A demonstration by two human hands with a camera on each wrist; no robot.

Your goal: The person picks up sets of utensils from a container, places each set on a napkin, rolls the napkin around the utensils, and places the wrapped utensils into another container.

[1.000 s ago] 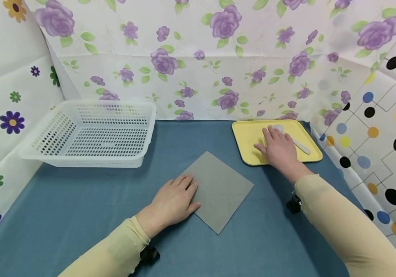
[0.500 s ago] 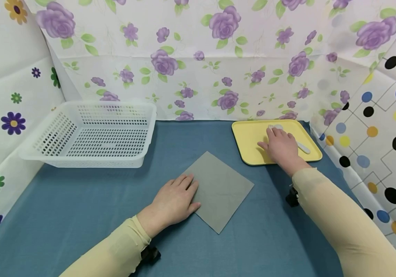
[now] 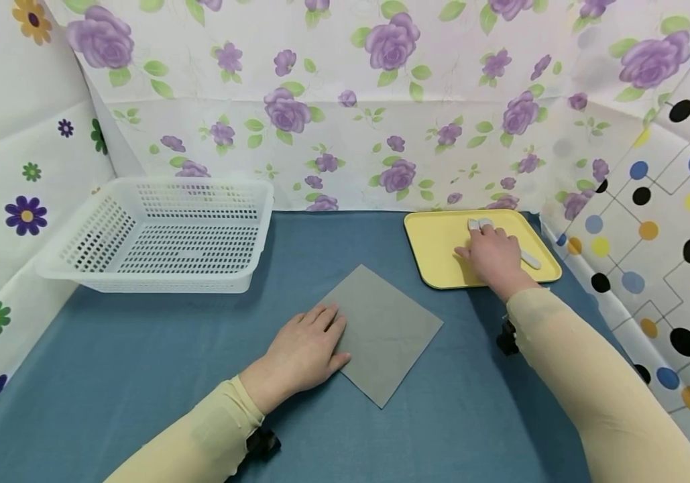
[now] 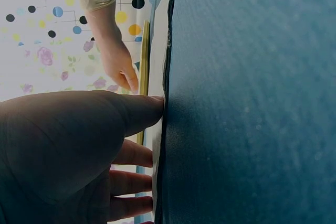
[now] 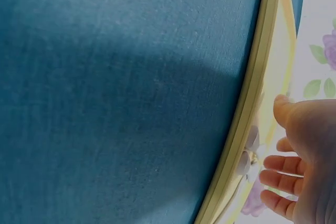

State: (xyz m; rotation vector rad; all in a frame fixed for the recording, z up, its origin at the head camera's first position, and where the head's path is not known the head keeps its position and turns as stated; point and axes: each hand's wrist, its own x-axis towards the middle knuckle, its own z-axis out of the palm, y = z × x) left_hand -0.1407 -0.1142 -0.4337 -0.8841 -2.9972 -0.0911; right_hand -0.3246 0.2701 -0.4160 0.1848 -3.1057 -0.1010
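My left hand (image 3: 304, 350) rests on the left corner of a grey square cloth (image 3: 383, 335) lying diamond-wise on the table. In the left wrist view its thumb (image 4: 144, 113) touches the thin, layered edge of the cloth (image 4: 161, 77), the other fingers spread beside it. Over the yellow tray (image 3: 435, 251), my right hand (image 3: 495, 256) reaches palm down with loosely bent fingers. White spoon-like utensils (image 3: 530, 259) lie on the tray, partly hidden under that hand. From the right wrist, a gap shows between the fingers (image 5: 283, 182) and the white rounded ends (image 5: 244, 162).
A white perforated plastic basket (image 3: 194, 282) stands at the back left of the blue-covered table (image 3: 188, 349). Behind the table hangs a curtain (image 3: 345, 134) with purple flowers. A dotted sheet (image 3: 670, 282) borders the right side, close to the tray.
My right hand has drawn slightly back and to the right over the tray, its fingers more bent, showing more of the white rounded ends. The left hand and cloth stay put.
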